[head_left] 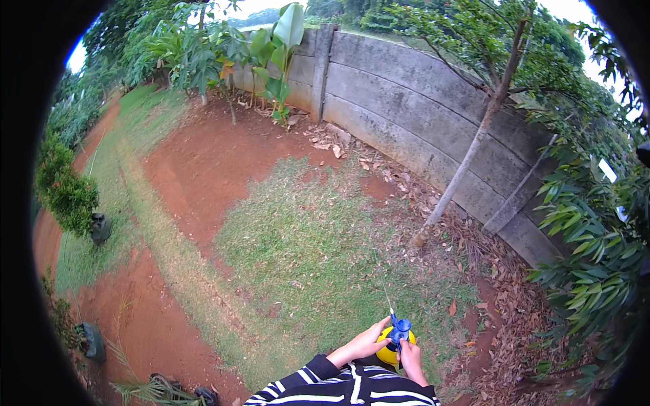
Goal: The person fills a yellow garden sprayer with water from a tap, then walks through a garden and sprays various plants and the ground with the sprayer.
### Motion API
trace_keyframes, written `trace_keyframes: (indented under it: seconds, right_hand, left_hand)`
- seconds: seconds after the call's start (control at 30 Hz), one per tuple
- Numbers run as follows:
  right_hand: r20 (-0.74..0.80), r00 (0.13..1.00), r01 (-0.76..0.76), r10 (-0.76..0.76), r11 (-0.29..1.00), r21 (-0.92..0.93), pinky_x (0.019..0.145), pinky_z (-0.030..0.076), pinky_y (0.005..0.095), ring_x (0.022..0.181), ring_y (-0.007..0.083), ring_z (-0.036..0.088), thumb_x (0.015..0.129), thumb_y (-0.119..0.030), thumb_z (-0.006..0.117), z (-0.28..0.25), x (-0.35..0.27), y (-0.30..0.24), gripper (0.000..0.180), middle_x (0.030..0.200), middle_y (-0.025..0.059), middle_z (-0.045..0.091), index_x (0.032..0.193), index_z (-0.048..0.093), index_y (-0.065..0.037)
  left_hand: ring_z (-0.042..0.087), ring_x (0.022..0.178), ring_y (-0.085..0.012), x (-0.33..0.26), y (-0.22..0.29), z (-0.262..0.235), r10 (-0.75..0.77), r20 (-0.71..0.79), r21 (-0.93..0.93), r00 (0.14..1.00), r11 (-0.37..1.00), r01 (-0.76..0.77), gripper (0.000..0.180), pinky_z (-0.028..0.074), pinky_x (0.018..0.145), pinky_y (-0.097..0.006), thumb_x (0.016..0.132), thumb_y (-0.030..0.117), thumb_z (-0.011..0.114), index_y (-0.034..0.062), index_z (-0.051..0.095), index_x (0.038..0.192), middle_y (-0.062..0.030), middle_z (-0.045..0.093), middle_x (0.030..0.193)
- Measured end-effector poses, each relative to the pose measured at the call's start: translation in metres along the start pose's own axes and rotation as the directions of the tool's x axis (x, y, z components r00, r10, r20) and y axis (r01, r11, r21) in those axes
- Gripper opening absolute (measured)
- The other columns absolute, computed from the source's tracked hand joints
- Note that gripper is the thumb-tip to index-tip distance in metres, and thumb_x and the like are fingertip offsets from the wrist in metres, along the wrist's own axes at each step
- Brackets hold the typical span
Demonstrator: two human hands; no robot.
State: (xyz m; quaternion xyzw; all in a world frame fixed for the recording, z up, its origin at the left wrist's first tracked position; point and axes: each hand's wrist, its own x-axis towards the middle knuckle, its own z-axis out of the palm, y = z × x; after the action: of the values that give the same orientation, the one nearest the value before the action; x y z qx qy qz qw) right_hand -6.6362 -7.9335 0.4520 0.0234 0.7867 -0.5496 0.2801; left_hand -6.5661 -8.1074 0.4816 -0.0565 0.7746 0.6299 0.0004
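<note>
Close to my body at the lower middle, both hands are on a pump sprayer (386, 353) with a rounded yellow body and a blue top. My left hand (364, 344) comes in from the left and is closed against the sprayer's left side; its fingertips are partly hidden. On the other side my right hand (411, 361) grips near the blue head, thumb raised onto it. The blue nozzle (393, 317) points away from me, and a thin pale streak extends from its tip over the grass. Striped dark sleeves cover my forearms.
Patchy grass (305, 237) and red soil (203, 176) lie ahead. A grey concrete wall (406, 95) runs along the back and right, with a slim tree (467, 162) before it. Dry leaves (521, 318) and leafy branches (582, 237) fill the right. Potted plants (100, 229) stand left.
</note>
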Motion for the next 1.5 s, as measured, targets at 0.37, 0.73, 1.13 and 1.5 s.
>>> trace_keyframes:
  seconds: [0.37,0.73,1.13,1.5]
  right_hand:
    - [0.224,0.973,0.104,-0.062,0.978,-0.180,0.041,0.036,0.0277,0.041,0.0114,0.049,0.091,-0.030,0.056,0.112,0.060,-0.060,0.039,0.048,0.0025,0.051,0.060,0.052,-0.005]
    - [0.349,0.937,0.224,-0.019,0.799,-0.557,0.058,0.048,0.0327,0.061,0.0210,0.064,0.072,-0.043,0.073,0.238,0.193,-0.142,0.044,0.067,0.0119,0.065,0.077,0.066,0.000]
    - [0.404,0.910,0.264,-0.099,0.888,-0.378,0.064,0.049,0.0347,0.070,0.0189,0.065,0.068,-0.032,0.077,0.374,0.352,-0.305,0.041,0.074,0.0129,0.067,0.085,0.066,0.004]
    - [0.360,0.922,0.263,-0.142,0.912,-0.314,0.063,0.048,0.0343,0.070,0.0183,0.064,0.068,-0.031,0.077,0.491,0.424,-0.353,0.041,0.073,0.0121,0.067,0.085,0.066,0.005]
  left_hand:
    - [0.058,0.106,-0.0241,-0.010,-0.030,-0.101,-0.133,-0.384,-0.216,0.914,0.975,0.051,0.066,0.044,0.092,-0.033,0.093,0.028,0.052,0.0011,0.018,0.143,-0.0217,0.048,0.125]
    - [0.057,0.093,-0.0128,0.104,-0.098,-0.275,-0.374,-0.131,-0.827,0.918,0.552,0.107,0.045,0.048,0.083,-0.030,0.098,0.046,0.030,0.0104,0.053,0.113,-0.0018,0.059,0.103]
    - [0.061,0.065,-0.0413,0.303,0.032,-0.447,-0.040,-0.396,0.341,0.917,0.921,0.187,0.058,0.050,0.063,-0.050,0.090,0.044,0.041,-0.0013,0.061,0.061,-0.0226,0.059,0.061]
    - [0.063,0.071,-0.0396,0.355,-0.003,-0.563,-0.073,-0.255,0.423,0.964,0.888,0.180,0.041,0.051,0.065,-0.049,0.085,0.031,0.047,-0.0032,0.064,0.071,-0.0222,0.063,0.071]
